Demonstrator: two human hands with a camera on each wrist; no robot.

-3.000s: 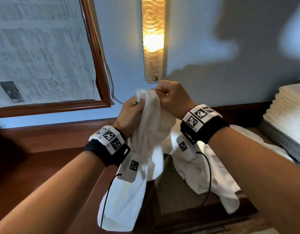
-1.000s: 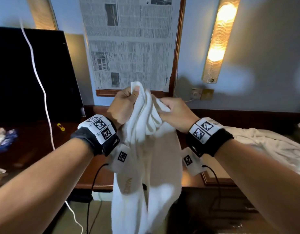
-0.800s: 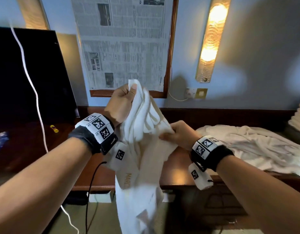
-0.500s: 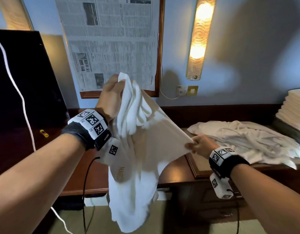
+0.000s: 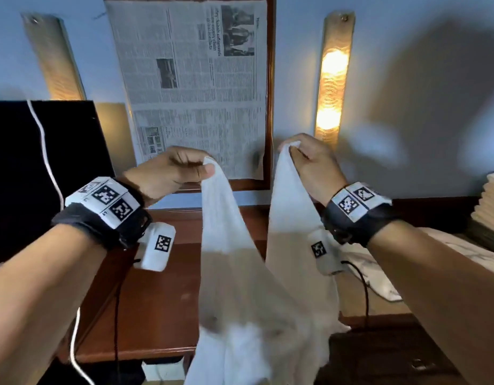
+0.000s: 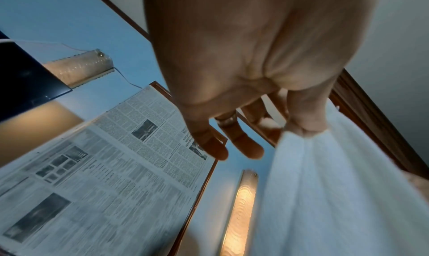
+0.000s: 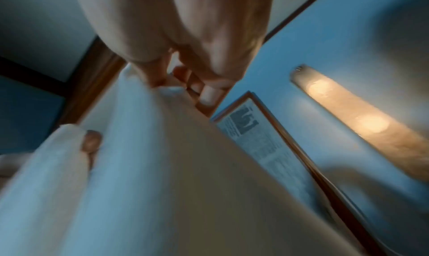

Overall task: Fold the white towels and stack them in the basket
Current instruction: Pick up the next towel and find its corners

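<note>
A white towel (image 5: 240, 287) hangs in the air in front of me, held up by two corners. My left hand (image 5: 182, 169) pinches its left corner between thumb and forefinger, also seen in the left wrist view as the towel (image 6: 325, 186) bunching under the left hand (image 6: 299, 124). My right hand (image 5: 304, 157) pinches the right corner at about the same height; the right wrist view shows the towel (image 7: 162, 168) blurred below the right hand (image 7: 167, 83). The towel's lower part sags in folds past the desk edge. A stack of folded towels (image 5: 490, 201) sits at the far right; no basket shows.
A dark wooden desk (image 5: 157, 301) lies below the towel, with a loose white cloth heap (image 5: 379, 279) on its right part. A black screen (image 5: 32, 168) stands at left, a framed newspaper (image 5: 196, 87) and a lit wall lamp (image 5: 332, 79) on the wall behind.
The bunched towel has been drawn apart. My right hand slid along the edge, then rose to the left hand's height, so the towel now hangs from two corners.
</note>
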